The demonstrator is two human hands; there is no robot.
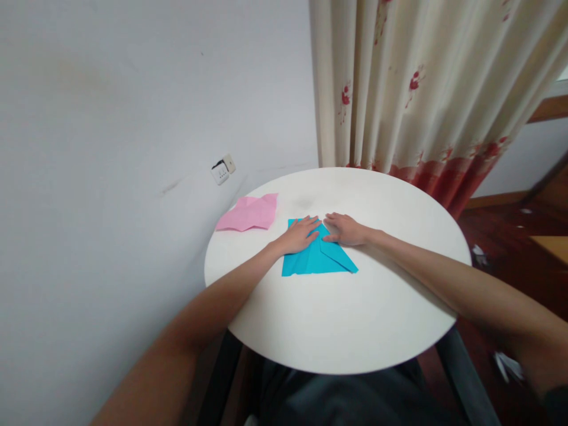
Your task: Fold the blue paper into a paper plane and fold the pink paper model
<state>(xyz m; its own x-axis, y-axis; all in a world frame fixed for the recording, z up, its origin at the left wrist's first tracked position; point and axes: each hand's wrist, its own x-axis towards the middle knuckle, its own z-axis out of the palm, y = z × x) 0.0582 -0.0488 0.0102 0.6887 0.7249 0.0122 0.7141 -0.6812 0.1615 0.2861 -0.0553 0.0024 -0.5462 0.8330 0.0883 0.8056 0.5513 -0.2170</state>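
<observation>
A sheet of blue paper point(306, 261) lies flat on the white round table, its right side folded over into a slanted flap point(336, 253). My left hand point(300, 235) rests on the paper's upper left part, palm down with the fingers stretched out to the right. At the paper's upper right edge lies my right hand point(345, 229), fingers extended to the left and the thumb touching the folded flap. The fingertips of both hands are close together near the top of the fold.
Creased pink paper point(251, 213) lies at the table's left rear edge. The round table point(337, 319) stands against a white wall with a socket point(219, 173). A patterned curtain point(399, 94) hangs behind it. Scraps of paper point(509, 365) lie on the dark floor at right.
</observation>
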